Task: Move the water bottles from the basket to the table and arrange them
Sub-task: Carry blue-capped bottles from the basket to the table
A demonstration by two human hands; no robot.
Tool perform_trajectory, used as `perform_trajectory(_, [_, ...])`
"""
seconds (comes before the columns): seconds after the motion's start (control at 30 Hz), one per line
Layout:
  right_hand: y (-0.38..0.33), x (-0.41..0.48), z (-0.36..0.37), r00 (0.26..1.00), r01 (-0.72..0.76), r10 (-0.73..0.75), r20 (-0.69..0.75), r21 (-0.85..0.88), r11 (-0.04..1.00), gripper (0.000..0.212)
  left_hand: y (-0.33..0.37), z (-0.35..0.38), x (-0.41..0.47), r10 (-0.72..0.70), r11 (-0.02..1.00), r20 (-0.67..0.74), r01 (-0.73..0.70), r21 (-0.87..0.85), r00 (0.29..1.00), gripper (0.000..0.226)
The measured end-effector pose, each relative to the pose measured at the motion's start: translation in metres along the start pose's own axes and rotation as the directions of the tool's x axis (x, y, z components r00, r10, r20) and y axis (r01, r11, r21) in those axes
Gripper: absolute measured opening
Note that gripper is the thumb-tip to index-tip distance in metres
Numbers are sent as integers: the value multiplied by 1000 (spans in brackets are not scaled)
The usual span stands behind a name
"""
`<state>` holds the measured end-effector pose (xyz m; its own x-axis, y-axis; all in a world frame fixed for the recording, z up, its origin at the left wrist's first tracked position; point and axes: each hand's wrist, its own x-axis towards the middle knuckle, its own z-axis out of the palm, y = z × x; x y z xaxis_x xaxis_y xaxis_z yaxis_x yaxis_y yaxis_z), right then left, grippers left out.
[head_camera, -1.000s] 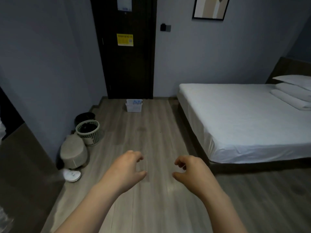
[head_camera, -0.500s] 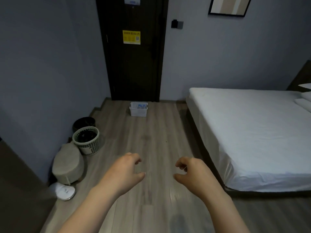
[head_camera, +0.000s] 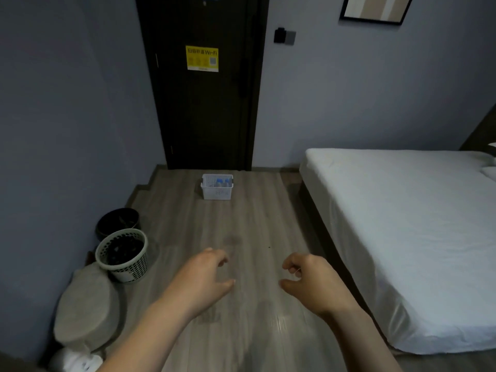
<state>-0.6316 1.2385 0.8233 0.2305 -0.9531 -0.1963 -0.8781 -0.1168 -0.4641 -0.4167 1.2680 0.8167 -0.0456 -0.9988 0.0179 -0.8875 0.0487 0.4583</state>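
Wooden floor [head_camera: 188, 224] runs up to a dark door [head_camera: 204, 103]. Well short of the door the left hand [head_camera: 204, 280] hangs loosely curled, empty; at the door's foot sits the white basket [head_camera: 217, 194] with water bottles [head_camera: 223, 182] — probably smooth, light plastic, best gripped mid-body; right hand [head_camera: 311, 280] likewise empty.

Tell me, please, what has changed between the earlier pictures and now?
The person has moved toward the door, so the basket looks nearer and the bed has slid right. Nothing was taken or let go. Left hand and right hand stay empty, loosely curled; the bottles stay in the basket.
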Motion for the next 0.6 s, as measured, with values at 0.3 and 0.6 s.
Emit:
perform_trajectory(0.3, [-1, 187, -23, 999, 3, -3, 40, 0, 1000, 37, -41, -4, 170, -53, 999, -10, 53, 3, 999, 37])
perform_trajectory(0.6, [-8, 344, -65, 998, 64, -63, 31, -17, 998, 33, -68, -20, 325, -137, 990, 2, 136, -37, 991, 38])
